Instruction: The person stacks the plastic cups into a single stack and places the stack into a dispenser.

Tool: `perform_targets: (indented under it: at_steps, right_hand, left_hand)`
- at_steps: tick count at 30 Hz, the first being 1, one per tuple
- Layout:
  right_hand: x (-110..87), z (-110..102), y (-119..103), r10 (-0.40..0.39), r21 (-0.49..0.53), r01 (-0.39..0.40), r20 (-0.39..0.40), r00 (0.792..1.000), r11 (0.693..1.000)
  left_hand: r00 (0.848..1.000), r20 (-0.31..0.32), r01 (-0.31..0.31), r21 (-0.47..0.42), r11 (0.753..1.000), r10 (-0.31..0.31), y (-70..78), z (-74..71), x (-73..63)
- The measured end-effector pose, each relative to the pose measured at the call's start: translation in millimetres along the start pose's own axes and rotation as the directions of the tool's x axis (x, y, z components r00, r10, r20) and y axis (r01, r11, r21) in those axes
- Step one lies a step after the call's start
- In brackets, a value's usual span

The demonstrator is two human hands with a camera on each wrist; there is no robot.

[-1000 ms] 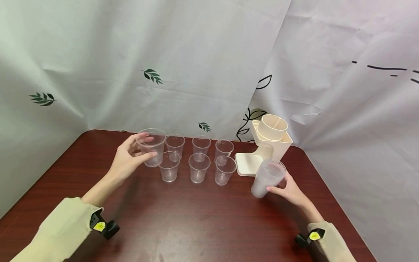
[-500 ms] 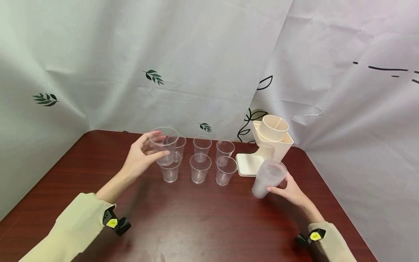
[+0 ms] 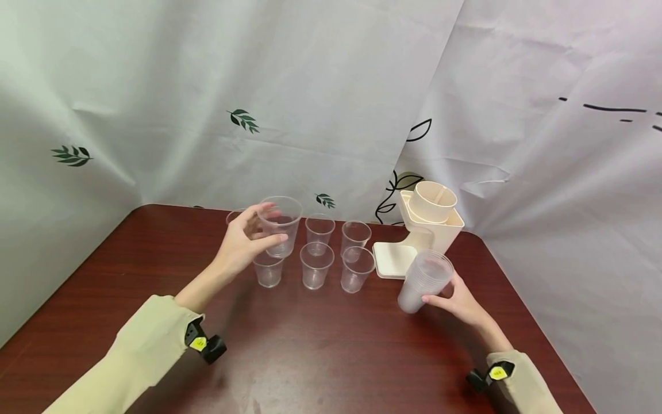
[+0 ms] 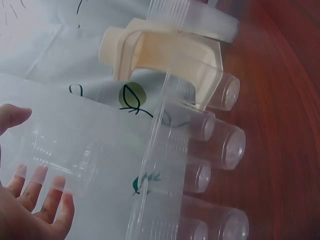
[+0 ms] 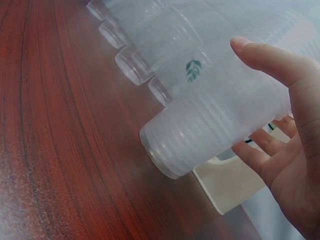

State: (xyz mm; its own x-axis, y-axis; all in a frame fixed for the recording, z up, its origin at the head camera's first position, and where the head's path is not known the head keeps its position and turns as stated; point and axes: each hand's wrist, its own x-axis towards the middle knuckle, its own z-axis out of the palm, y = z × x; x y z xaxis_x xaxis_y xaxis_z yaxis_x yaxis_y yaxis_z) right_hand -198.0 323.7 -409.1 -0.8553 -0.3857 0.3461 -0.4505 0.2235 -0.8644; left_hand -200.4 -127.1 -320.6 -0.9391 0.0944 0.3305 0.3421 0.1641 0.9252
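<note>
Above the left end of two loose rows of cups: left hand (image 3: 245, 238) clamped on a single clear, thin-walled plastic cup (image 3: 287, 223), thumb on the near side, fingers curled round the far side. Cup mouth-up, seemingly raised off the surface. Right hand (image 3: 457, 300), well apart, wrapped round a tall nested stack of clear ribbed plastic cups (image 3: 424, 282); whether the stack's base touches down, cannot tell.

Step in hand, as judged: moving one cup between the standing rows and the stack. Placing or nesting? Not settled by what shows. Setting down would call for a level descent into a gap without clipping neighbouring rims; nesting, for lining the cup's base up with the stack's mouth.

Outward: front row of three clear plastic cups (image 3: 313, 277), upright. Behind them, two more clear cups (image 3: 319, 225) plain to see, plus a sliver of clear rim (image 3: 230, 215) past the left hand. Just beyond the stack, a cream plastic stand with round collar and flat foot (image 3: 439, 234). All on a dark red-brown wood-grain surface (image 3: 331, 351).

Markings: no brand legible. Yellow tag (image 3: 199, 344) on the left wrist's black camera carries marks too small to read. Green leaf sprigs (image 3: 243, 119) are print on the pale fabric backdrop (image 3: 289, 69).
</note>
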Motion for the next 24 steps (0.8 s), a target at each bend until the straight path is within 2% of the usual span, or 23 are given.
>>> perform_targets:
  at_steps: [6,13,24]
  right_hand:
    - [0.9,0.5,1.8,-0.02,0.021,0.02,0.001,1.0,1.0]
    - [2.4,1.6,3.1,-0.053,0.057,0.054,-0.003,0.999,0.997]
    - [2.5,1.0,3.9,-0.05,0.06,0.05,0.0,0.999,0.997]
  left_hand:
    - [1.0,0.022,-0.004,-0.026,1.0,0.004,-1.3,12.4,7.5]
    - [0.998,0.057,-0.022,-0.009,1.0,0.023,1.6,25.5,12.8]
    - [0.997,0.074,-0.017,-0.034,0.999,0.019,5.8,43.3,18.9]
